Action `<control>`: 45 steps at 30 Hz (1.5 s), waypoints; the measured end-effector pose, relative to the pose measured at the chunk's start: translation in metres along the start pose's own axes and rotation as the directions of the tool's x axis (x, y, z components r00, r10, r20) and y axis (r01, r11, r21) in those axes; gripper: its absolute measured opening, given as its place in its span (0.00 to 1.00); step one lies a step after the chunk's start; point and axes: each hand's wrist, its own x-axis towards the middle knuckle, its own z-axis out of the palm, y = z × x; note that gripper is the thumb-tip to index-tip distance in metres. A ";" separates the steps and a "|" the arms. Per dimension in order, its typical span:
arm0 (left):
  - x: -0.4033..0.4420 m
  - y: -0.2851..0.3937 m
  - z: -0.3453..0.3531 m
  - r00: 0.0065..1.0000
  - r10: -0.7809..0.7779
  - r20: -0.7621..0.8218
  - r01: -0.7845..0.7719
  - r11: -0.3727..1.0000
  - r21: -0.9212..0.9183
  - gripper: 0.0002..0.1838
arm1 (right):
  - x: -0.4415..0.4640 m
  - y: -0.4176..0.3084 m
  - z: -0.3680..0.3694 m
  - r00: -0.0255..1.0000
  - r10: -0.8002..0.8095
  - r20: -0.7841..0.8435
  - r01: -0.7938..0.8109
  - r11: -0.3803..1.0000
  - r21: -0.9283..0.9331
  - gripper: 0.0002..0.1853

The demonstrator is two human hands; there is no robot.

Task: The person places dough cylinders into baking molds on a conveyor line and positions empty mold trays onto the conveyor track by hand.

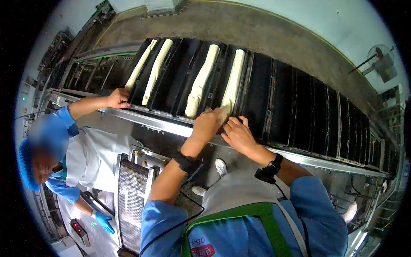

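Note:
A long pale dough strip (233, 81) lies in a black baking pan (259, 85), its near end at the pan's front edge. My left hand (208, 125) is bent round that near end, fingers closed on it; the fingertips are partly hidden. Close beside it, my right hand (239, 136) rests at the pan's front edge with fingers bent and apart, holding nothing that I can see. Another dough strip (202, 81) lies in the pan just left of my left hand. Two more, a dough strip (157, 70) and a thinner dough strip (141, 65), lie farther left.
Black pans run to the right along a metal conveyor rail (167, 126). At left, a co-worker's bare hand (117, 98) touches the leftmost pan; their blue-gloved hand (104, 222) is over a metal table (94, 244). A mesh belt (130, 197) stands between us. A fan (379, 60) is far right.

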 end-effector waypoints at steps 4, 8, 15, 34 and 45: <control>0.013 0.002 0.000 0.990 0.088 0.106 -0.120 0.933 0.339 0.14 | 0.007 -0.001 0.005 0.998 -0.028 0.050 0.029 0.999 -0.022 0.13; 0.017 -0.008 -0.001 0.998 -0.014 0.060 0.006 0.990 0.140 0.12 | 0.025 -0.011 0.010 0.986 -0.135 -0.102 0.131 0.990 -0.047 0.15; 0.051 -0.057 0.059 0.953 -0.138 0.269 0.111 0.987 0.113 0.12 | 0.029 -0.009 0.001 0.983 -0.064 0.174 0.072 0.997 -0.040 0.19; -0.222 -0.045 -0.033 0.956 -0.052 -0.290 0.109 0.976 0.186 0.16 | 0.030 -0.020 0.021 0.996 -0.039 0.076 0.051 0.985 -0.164 0.18; -0.470 -0.027 -0.027 0.573 -0.742 -0.349 0.671 0.669 -0.321 0.16 | 0.044 -0.046 -0.002 0.978 0.190 0.084 -0.189 0.982 -0.018 0.25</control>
